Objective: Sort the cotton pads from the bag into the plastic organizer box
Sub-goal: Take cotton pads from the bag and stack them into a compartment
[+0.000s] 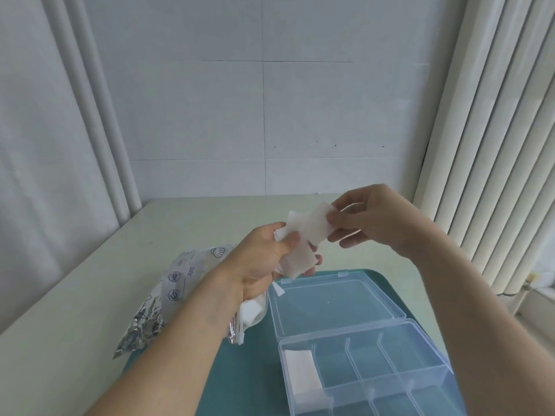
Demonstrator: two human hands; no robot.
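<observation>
While a small stack of cotton pads (295, 259) is gripped between the curled fingers and thumb of the left hand (264, 259), a single pad (315, 225) is pinched at its end by the right hand (372, 219), both raised above the open lid (333, 304) of the plastic organizer box (369, 370). One pad (301, 370) is seen in the box's leftmost compartment; the bag (168, 292) is partly hidden behind the left forearm, lying just beside the box on the pale table (90, 310); a teal mat (240, 370) is spread beneath the box; vertical blinds (495, 145) are seen at the right.

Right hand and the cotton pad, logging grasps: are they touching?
Touching. The head view shows the right hand with thumb and fingers pinching one end of the cotton pad.
</observation>
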